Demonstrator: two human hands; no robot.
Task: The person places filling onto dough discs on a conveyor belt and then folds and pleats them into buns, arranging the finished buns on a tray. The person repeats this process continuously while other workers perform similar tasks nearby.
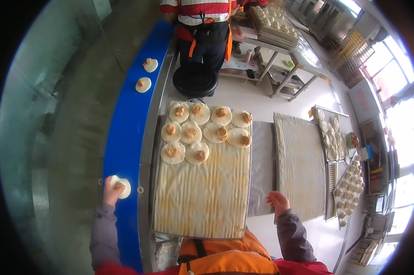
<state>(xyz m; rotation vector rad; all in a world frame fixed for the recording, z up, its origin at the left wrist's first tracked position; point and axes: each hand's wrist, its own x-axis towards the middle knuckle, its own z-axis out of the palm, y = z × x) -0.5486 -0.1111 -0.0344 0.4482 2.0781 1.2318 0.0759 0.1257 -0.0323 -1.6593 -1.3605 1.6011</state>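
My left hand (110,191) is at the blue conveyor belt (128,137), its fingers closed on the edge of a white dough round (125,187) with filling on it. Farther up the belt lie two more dough rounds, one (143,85) a little nearer than the other (150,65). To the right of the belt, a cloth-lined tray (202,197) carries several flat dough rounds (190,132) topped with brownish filling, in rows across its far part. My right hand (279,201) hovers past the tray's right edge, fingers loosely bent and apart, with nothing visible in it.
A second cloth-lined tray (301,165) lies to the right. Beyond it are a tray of dough pieces (334,133) and a board of small dough pieces (349,190). A black round stool (195,79) stands past my tray, before a person (202,32) in a striped top.
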